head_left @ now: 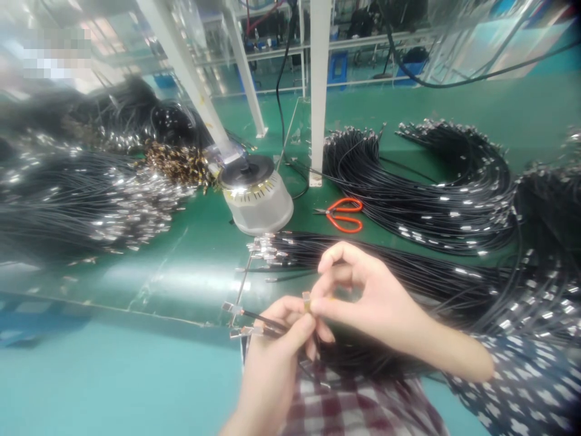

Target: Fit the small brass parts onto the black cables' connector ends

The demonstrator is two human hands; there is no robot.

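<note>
Pinched piece: too small to identify | left-side cable bundle: blurred (left edge cuts it off) | patterned sleeve: cropped below

Thin black cables lay in the grip of the left hand, their pale, metallic ends jutting out to its left. A small yellowish piece with a silvery tip stood nearly upright, pinched where that hand met the right hand.

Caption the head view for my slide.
Left hand gripping black cables meets right hand at a small yellowish piece, orange-handled scissors lying beyond on green tabletop.
</note>
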